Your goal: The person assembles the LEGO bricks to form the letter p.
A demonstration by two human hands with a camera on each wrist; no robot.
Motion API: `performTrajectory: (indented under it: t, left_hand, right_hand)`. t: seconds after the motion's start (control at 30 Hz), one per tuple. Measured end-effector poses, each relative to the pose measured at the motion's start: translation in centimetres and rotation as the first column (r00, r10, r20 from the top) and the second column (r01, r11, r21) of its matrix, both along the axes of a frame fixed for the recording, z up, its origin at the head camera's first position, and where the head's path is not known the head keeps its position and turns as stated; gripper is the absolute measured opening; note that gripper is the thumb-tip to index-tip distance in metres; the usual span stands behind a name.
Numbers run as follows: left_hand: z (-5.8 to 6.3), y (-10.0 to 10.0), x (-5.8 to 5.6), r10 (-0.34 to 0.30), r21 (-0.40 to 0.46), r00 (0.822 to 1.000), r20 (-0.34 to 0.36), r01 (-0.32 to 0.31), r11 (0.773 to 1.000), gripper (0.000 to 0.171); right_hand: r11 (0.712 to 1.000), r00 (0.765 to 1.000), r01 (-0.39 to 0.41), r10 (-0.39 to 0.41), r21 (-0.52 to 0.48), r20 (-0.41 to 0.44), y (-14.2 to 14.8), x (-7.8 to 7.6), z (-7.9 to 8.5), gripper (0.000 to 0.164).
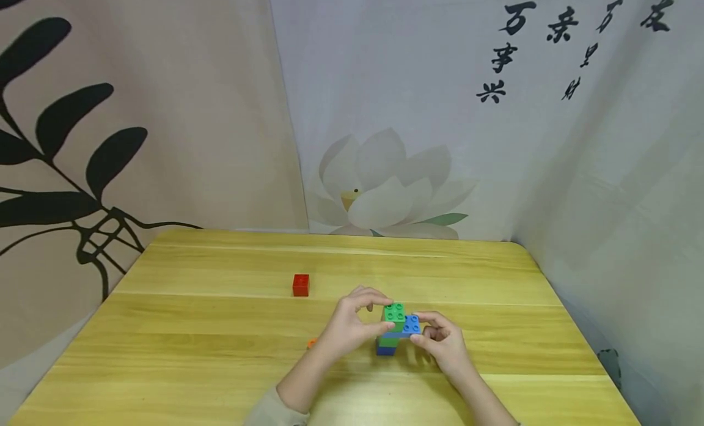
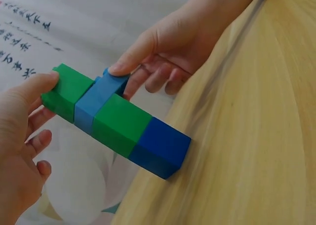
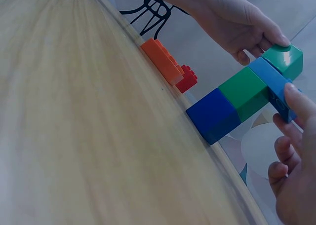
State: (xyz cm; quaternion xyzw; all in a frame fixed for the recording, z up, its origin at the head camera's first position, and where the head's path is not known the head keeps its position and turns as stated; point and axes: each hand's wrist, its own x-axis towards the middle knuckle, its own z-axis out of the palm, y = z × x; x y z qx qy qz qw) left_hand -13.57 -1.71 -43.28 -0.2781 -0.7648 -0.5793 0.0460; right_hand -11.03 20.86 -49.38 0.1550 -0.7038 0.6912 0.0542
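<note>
A stack of toy building bricks stands upright on the table: a dark blue brick (image 2: 160, 147) at the bottom, a green brick (image 2: 122, 124) over it, then a lighter blue brick (image 1: 412, 324) that juts out to the right, and another green brick (image 1: 394, 315) on top. My left hand (image 1: 354, 325) pinches the top green brick between thumb and fingers. With thumb and fingertips, my right hand (image 1: 443, 342) grips the overhanging end of the lighter blue brick. Both pinches show in the left wrist view, where the stack appears tilted.
A red brick (image 1: 300, 285) lies farther back on the wooden table (image 1: 220, 316), left of the stack. An orange brick (image 3: 162, 61) sits nearer, mostly hidden behind my left forearm in the head view. Printed curtains (image 1: 396, 108) hang behind the table's far edge.
</note>
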Motion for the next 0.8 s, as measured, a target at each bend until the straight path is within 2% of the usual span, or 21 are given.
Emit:
performTrajectory:
  t: [0.17, 0.33, 0.57, 0.8]
  left_hand:
    - [-0.3, -0.1, -0.1, -0.009, -0.006, 0.999, -0.044, 0.009, 1.000, 0.034]
    - [0.2, -0.2, -0.4, -0.026, -0.070, 0.995, -0.099, 0.019, 0.997, 0.032]
    - [0.9, -0.4, -0.6, -0.032, -0.119, 0.998, -0.054, 0.025, 0.993, 0.032]
    - [0.4, -0.4, -0.7, -0.032, -0.082, 0.999, 0.027, 0.034, 0.996, 0.033]
  right_hand:
    - [1.000, 1.000, -0.006, 0.006, 0.004, -0.009, 0.0, 0.0, 0.0, 0.033]
    - [1.000, 1.000, -0.007, 0.007, 0.000, -0.011, 0.1, -0.1, 0.1, 0.033]
    - [1.000, 1.000, -0.002, 0.002, 0.007, 0.017, 0.1, -0.1, 0.1, 0.034]
    - [1.000, 1.000, -0.014, 0.014, 0.001, 0.001, 0.2, -0.1, -0.1, 0.032]
